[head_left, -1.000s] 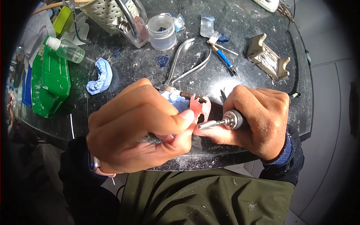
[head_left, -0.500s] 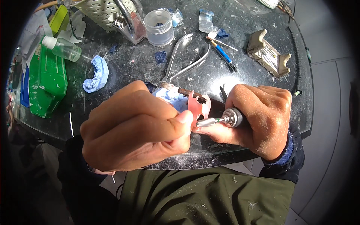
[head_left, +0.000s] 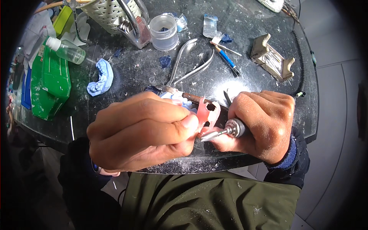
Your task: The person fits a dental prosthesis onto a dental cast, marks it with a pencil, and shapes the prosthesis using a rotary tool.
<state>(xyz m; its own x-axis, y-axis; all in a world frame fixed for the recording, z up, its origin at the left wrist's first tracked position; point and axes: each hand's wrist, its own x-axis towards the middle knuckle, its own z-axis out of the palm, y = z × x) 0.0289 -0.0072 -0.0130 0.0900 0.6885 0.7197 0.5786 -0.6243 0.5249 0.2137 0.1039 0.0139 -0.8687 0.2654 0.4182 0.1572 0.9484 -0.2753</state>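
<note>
My left hand is closed on a pink plastic dental piece, which has a cut-out shape and stands up beyond my thumb. My right hand grips a metal rotary handpiece, its cylindrical bur at the piece's lower edge beside my left fingertips; I cannot tell if they touch. Behind the piece, a dark brown rod and a blue cast are partly hidden. Another blue dental cast lies left on the dusty dark worktop.
Curved metal pliers, a blue pen-like tool, a clear jar, a beige holder and a perforated basket stand or lie behind. Green boxes and a bottle are at left, a coiled hose at right.
The bur and handpiece have moved slightly down. The pink piece has shifted a little right and tilted. My left hand's upper fingers have dropped slightly, and both hands keep their holds.
</note>
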